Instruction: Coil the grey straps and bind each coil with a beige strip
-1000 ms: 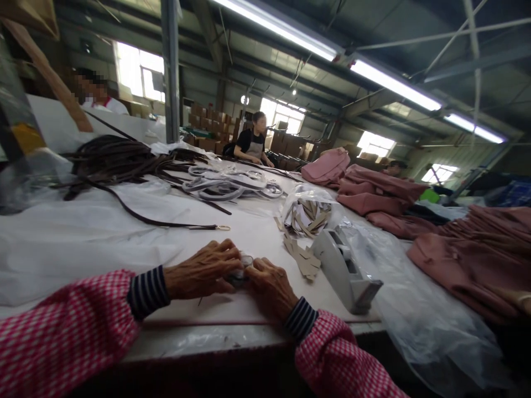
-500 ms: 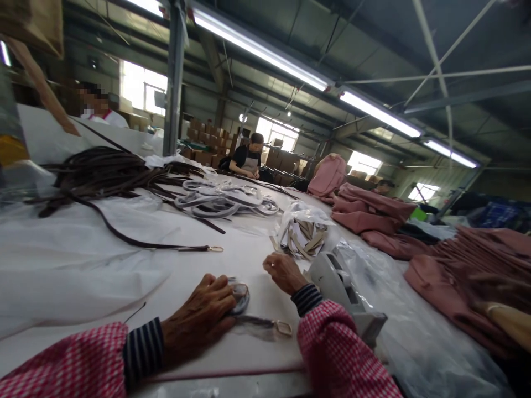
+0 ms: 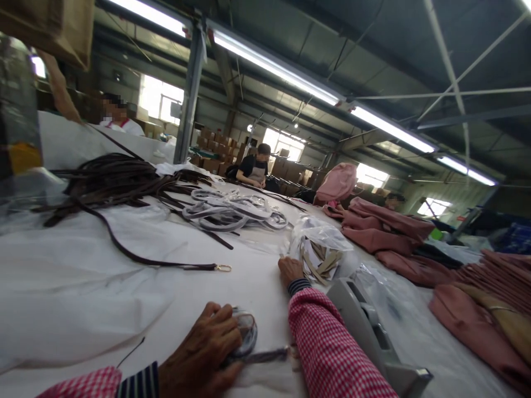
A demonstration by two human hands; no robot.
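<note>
Near the table's front, my left hand point(image 3: 207, 345) presses down on a coiled strap point(image 3: 249, 331), its fingers bent over the coil's left side. The coil is greyish and looks wrapped in clear plastic. A dark end of it runs right, and its metal buckle is mostly behind my right sleeve. My right hand point(image 3: 289, 271) is farther forward, fingers curled, at the left edge of a clear plastic bag point(image 3: 321, 226) holding beige strips point(image 3: 319, 262). What its fingertips hold, if anything, is hidden. A grey tape dispenser point(image 3: 369, 326) stands right of my right forearm.
A dark strap with a gold clasp point(image 3: 223, 268) lies ahead of my left hand. Behind it are dark straps point(image 3: 108, 179) and pale grey straps point(image 3: 232, 210) in heaps. Pink bags point(image 3: 385, 226) line the right side. A co-worker point(image 3: 255, 168) sits at the far end.
My right hand has reached forward to the plastic bag, and its sleeve now covers most of the buckle. My left hand stays on the coiled strap. The view has shifted slightly.
</note>
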